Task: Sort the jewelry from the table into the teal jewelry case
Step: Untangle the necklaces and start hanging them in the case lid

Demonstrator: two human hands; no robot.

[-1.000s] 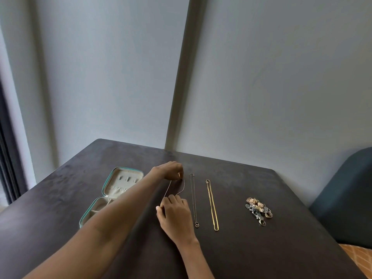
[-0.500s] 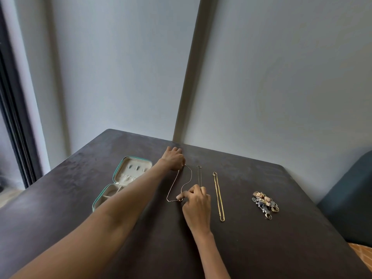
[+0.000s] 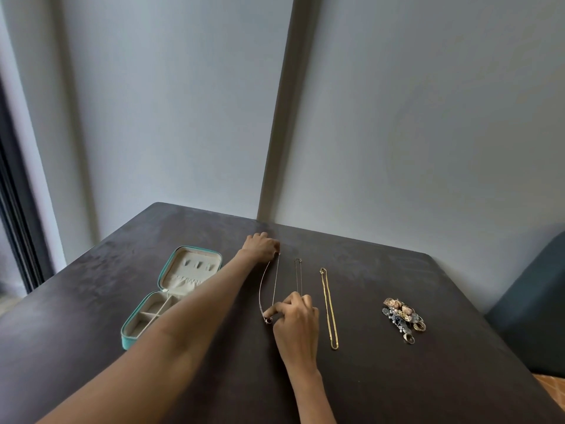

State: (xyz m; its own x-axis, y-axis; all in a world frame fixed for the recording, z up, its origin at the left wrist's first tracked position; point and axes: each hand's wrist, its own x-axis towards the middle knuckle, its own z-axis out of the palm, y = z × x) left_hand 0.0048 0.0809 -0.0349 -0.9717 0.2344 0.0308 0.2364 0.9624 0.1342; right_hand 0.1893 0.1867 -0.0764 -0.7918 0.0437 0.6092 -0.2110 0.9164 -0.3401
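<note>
Nearest, the right hand [image 3: 295, 324] pinches the pendant end of a thin silvery chain necklace with a small dark pendant [image 3: 268, 289], thumb and forefinger closed on it low on the dark matte table [image 3: 397, 377]. Farther off, the left hand [image 3: 261, 247] is curled around the clasp end, so the fine chain hangs in a narrow loop between the two grips.

Likely trouble: a chain this fine could kink or knot if the two ends are brought together carelessly, and it may snag the thin dark double-strand chain [image 3: 298, 276] lying just beside the right hand's fingers, dragging it along. The left forearm crosses over the open teal zip-around jewelry case with a pale fabric lining [image 3: 143, 338], so a sweep towards it could nudge the case.

To the right lie a flat gold link chain [image 3: 329, 307], straight and stiff-looking, and, well apart, a heap of small mixed metal pieces [image 3: 402, 318], knobbly and glinting. Inside the case are square compartments and a gathered pocket.
</note>
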